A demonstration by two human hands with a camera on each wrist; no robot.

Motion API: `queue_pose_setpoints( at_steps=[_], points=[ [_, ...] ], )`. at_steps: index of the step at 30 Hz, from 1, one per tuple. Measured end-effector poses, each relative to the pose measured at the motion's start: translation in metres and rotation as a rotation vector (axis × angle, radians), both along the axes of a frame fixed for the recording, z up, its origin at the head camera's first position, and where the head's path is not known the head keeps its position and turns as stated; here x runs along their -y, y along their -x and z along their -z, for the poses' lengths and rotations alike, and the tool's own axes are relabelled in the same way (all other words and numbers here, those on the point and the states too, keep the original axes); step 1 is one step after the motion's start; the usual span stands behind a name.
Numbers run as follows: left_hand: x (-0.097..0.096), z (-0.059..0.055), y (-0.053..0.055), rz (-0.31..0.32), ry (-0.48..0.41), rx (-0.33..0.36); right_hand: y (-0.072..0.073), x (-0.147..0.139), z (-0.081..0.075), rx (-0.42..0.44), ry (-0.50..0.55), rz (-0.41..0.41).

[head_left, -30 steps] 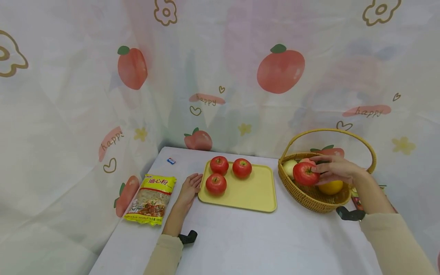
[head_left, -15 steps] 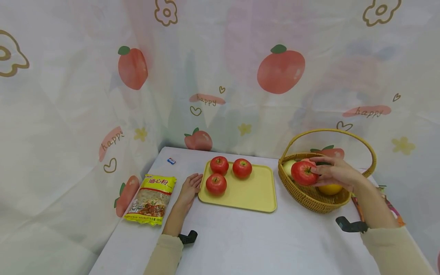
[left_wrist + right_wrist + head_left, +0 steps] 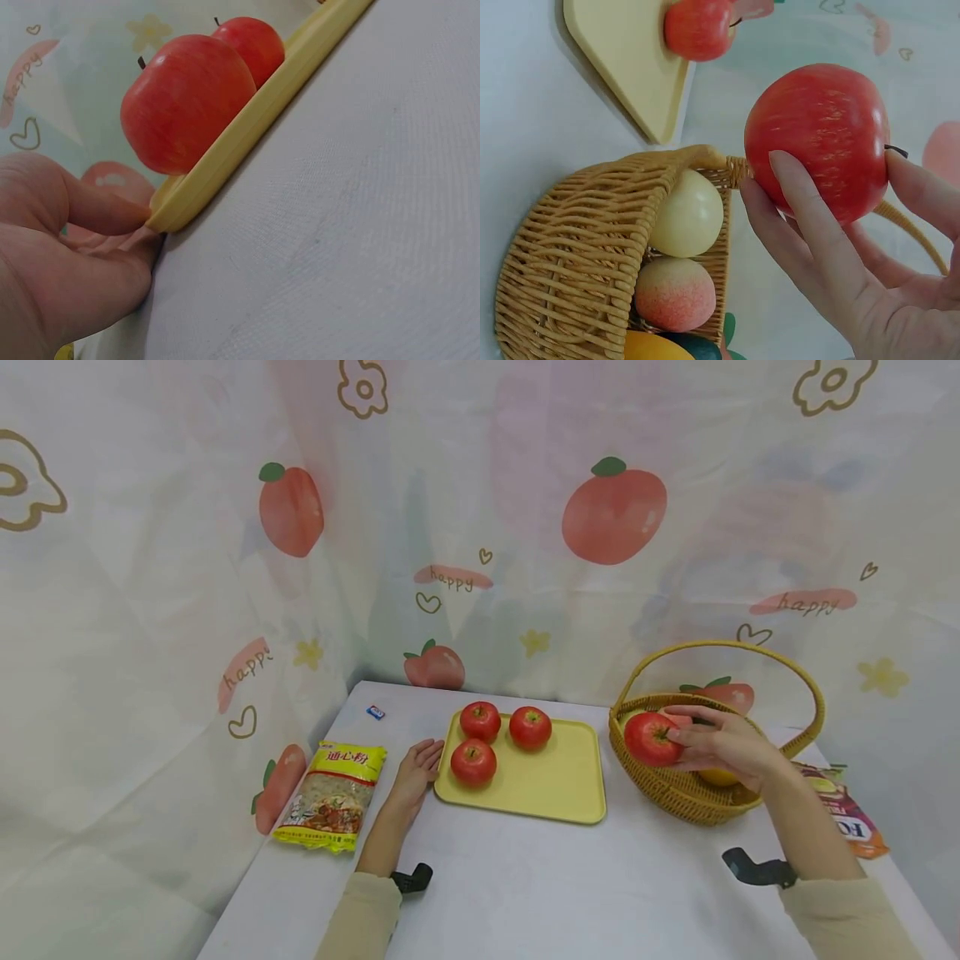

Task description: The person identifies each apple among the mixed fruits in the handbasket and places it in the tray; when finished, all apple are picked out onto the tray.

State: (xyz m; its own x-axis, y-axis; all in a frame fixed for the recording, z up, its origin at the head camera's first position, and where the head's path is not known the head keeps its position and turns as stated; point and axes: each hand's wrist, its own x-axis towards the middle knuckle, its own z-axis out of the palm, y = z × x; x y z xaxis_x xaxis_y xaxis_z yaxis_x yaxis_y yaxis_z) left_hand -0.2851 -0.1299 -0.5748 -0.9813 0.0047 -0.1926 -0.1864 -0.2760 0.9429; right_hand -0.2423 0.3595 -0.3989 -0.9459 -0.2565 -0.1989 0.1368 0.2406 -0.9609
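Note:
My right hand [image 3: 723, 745] grips a red apple [image 3: 817, 139] with thumb and fingers, stem toward the thumb, raised over the left side of a wicker basket [image 3: 675, 797]. The right wrist view shows a pale round fruit [image 3: 688, 214], a peach [image 3: 676, 295] and part of a yellow fruit [image 3: 652, 347] inside that basket. My left hand [image 3: 411, 772] pinches the left edge of a yellow tray [image 3: 551, 785], thumb and fingertips at its rim in the left wrist view. Three more red apples, including a front one [image 3: 473, 763], sit on the tray's left half.
A yellow pasta bag [image 3: 332, 797] lies left of my left arm. Behind it is a small blue packet [image 3: 375, 712]. Right of the basket lies a colourful snack bag [image 3: 847, 818], partly behind my right forearm. The basket's tall handle [image 3: 723, 644] arches up near the printed curtain.
My right hand has shifted slightly left with the apple, toward the basket's left rim. More of the snack bag on the right shows now. The left hand and tray stay put.

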Motion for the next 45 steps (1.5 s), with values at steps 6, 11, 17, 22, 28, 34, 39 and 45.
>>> queue_pose_setpoints(
  at_steps=[6, 11, 17, 22, 28, 34, 39, 45],
  points=[
    [0.001, -0.001, -0.001, 0.002, 0.003, 0.006, -0.001, 0.005, 0.007, -0.028, -0.014, -0.015],
    [0.001, -0.002, -0.002, 0.001, 0.003, 0.007, -0.001, 0.01, 0.013, -0.013, 0.009, -0.022],
    [0.001, -0.002, -0.002, -0.005, 0.003, 0.005, -0.002, 0.019, 0.019, -0.024, 0.026, -0.041],
    [0.0, 0.0, -0.001, -0.005, -0.003, 0.003, -0.002, 0.025, 0.023, -0.02, 0.031, -0.033],
    [0.0, 0.0, -0.001, 0.001, -0.017, -0.001, -0.003, 0.036, 0.025, -0.008, 0.044, -0.053],
    [0.0, -0.001, -0.002, 0.011, -0.018, 0.003, -0.001, 0.048, 0.025, 0.015, 0.035, -0.062],
    [0.0, 0.0, -0.001, 0.007, -0.019, 0.003, 0.002, 0.057, 0.027, 0.015, 0.048, -0.072],
    [0.0, 0.0, -0.001, 0.006, -0.021, -0.011, 0.006, 0.069, 0.031, 0.036, 0.101, -0.064]
  ],
)
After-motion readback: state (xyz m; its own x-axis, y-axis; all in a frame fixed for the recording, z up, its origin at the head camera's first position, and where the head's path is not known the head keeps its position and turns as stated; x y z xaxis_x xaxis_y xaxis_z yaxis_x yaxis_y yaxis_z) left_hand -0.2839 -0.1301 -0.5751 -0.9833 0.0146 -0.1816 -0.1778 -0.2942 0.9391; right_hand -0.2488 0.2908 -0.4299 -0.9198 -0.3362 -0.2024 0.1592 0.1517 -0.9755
